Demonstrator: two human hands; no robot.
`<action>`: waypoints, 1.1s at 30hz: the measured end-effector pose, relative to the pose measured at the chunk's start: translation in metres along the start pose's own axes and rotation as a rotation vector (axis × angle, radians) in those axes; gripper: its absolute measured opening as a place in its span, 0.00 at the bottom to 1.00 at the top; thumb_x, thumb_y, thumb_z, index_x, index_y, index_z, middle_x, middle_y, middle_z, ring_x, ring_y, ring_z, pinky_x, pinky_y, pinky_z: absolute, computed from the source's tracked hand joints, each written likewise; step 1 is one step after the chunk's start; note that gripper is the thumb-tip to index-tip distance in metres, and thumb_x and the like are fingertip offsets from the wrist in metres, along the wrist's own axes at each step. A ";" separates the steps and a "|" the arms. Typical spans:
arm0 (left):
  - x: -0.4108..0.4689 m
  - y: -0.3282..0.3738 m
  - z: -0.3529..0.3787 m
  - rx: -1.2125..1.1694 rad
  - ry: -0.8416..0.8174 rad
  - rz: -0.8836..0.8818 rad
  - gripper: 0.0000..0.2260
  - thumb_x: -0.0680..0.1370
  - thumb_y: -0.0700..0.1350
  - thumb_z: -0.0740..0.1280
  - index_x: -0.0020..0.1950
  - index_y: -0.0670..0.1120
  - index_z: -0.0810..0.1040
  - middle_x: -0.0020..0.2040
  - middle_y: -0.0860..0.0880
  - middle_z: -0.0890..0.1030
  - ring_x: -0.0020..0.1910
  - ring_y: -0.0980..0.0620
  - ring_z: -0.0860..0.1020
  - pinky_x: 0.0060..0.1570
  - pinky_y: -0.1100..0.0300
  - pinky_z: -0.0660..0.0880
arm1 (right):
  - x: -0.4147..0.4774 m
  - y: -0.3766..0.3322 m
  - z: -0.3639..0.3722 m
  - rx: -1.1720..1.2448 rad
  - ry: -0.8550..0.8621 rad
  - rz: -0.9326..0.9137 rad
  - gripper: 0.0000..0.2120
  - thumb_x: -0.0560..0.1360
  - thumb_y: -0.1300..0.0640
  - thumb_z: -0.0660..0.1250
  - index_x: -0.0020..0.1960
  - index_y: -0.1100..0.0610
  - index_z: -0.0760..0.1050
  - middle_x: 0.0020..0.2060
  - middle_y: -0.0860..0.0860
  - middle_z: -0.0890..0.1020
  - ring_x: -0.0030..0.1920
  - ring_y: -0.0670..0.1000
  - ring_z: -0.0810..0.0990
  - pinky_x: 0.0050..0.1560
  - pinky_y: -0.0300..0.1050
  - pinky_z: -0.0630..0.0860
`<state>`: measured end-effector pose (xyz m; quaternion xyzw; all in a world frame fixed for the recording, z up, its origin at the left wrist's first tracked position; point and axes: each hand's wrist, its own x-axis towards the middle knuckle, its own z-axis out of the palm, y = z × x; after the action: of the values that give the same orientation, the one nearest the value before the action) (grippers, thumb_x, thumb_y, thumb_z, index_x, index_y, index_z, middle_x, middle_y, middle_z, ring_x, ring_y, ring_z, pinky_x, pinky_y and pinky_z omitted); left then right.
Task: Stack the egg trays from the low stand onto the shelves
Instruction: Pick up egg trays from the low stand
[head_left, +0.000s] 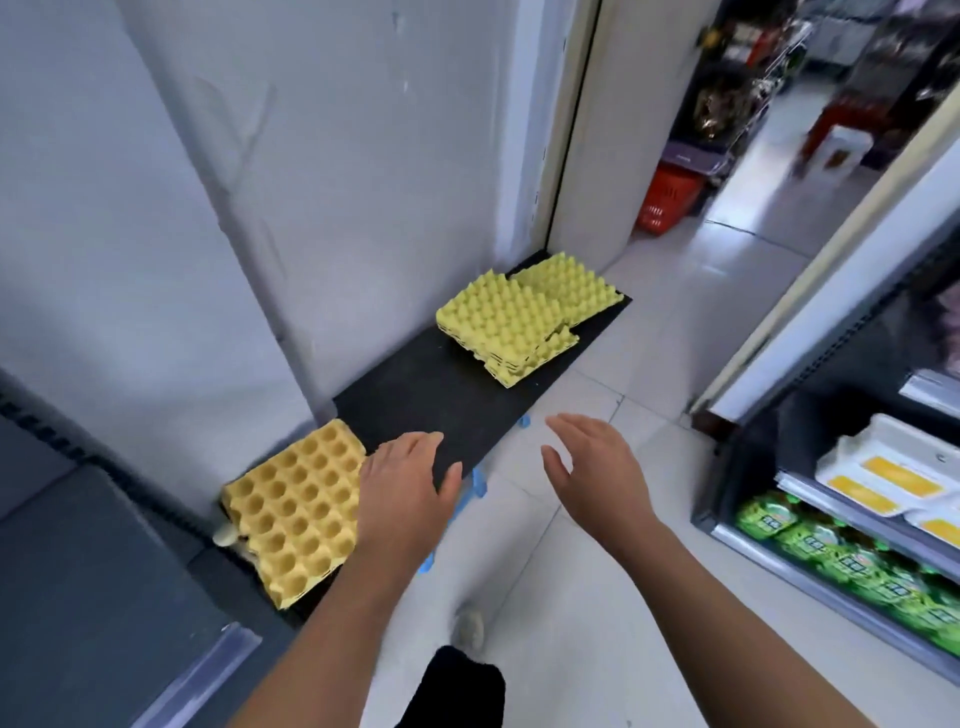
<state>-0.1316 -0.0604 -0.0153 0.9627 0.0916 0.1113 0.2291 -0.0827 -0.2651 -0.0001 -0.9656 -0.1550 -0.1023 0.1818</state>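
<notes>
A long black low stand runs along the white wall. At its far end lies a short stack of yellow-green egg trays, bumps up, with another tray offset behind it. At the near end sits an orange-yellow egg tray, cups up, on top of others. My left hand hovers open, palm down, over the stand just right of the near tray. My right hand is open over the floor beside the stand. Neither hand holds anything.
A refrigerated shelf unit stands at the right with white egg cartons and green packs. A grey cabinet is at the left. Beyond the doorway are a red basket and store shelves. The floor is white tile.
</notes>
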 end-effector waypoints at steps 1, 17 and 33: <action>0.019 0.006 0.007 -0.003 -0.016 0.005 0.18 0.77 0.51 0.69 0.65 0.46 0.78 0.61 0.48 0.80 0.61 0.45 0.77 0.63 0.50 0.69 | 0.016 0.009 0.001 -0.004 -0.002 0.010 0.16 0.75 0.57 0.68 0.62 0.60 0.78 0.57 0.55 0.82 0.58 0.57 0.79 0.61 0.50 0.72; 0.276 0.080 0.112 -0.018 -0.208 0.021 0.19 0.78 0.51 0.67 0.67 0.44 0.77 0.63 0.46 0.79 0.60 0.44 0.77 0.59 0.50 0.71 | 0.244 0.149 0.028 0.007 -0.079 0.172 0.17 0.76 0.57 0.67 0.63 0.60 0.77 0.59 0.56 0.80 0.60 0.58 0.78 0.64 0.51 0.70; 0.419 0.110 0.263 -0.138 -0.293 -0.581 0.24 0.79 0.54 0.64 0.74 0.48 0.69 0.69 0.48 0.73 0.62 0.46 0.74 0.62 0.49 0.70 | 0.453 0.296 0.133 0.069 -0.427 -0.063 0.19 0.78 0.54 0.65 0.66 0.61 0.74 0.63 0.57 0.78 0.64 0.57 0.74 0.65 0.51 0.70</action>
<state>0.3516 -0.1725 -0.1213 0.8843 0.3205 -0.0923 0.3268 0.4575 -0.3577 -0.1011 -0.9532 -0.2237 0.1041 0.1747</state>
